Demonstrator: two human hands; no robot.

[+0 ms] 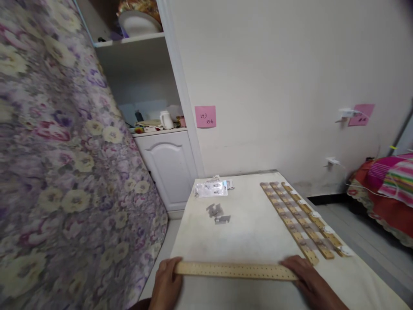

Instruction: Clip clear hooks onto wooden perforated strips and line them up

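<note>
Clamped at both ends: one pale wooden strip (235, 270), left hand (167, 283) closed on its left end, right hand (306, 277) closed on its right. Strip level, spanning the near part of the table; whether it touches the top, I cannot tell.

Items in the room, largest first:

- Wall (264, 86), pale, beyond the table.
- Curtain (64, 172), flowered in purple and cream, hanging at left.
- Table (250, 232), covered in off-white, directly before the person.
- Cupboard door (172, 170), white, arched panel, between curtain and wall.
- Wooden strips on the table, three (304, 226), side by side along the right edge, crossed by greyish bands; the outermost carries white pieces.
- Clear packet (211, 189), lying near the far left corner.
- Pink note (205, 117), handwritten, on the wall.
- Small grey pieces (222, 220), loosely clustered nearer than the packet.
</note>
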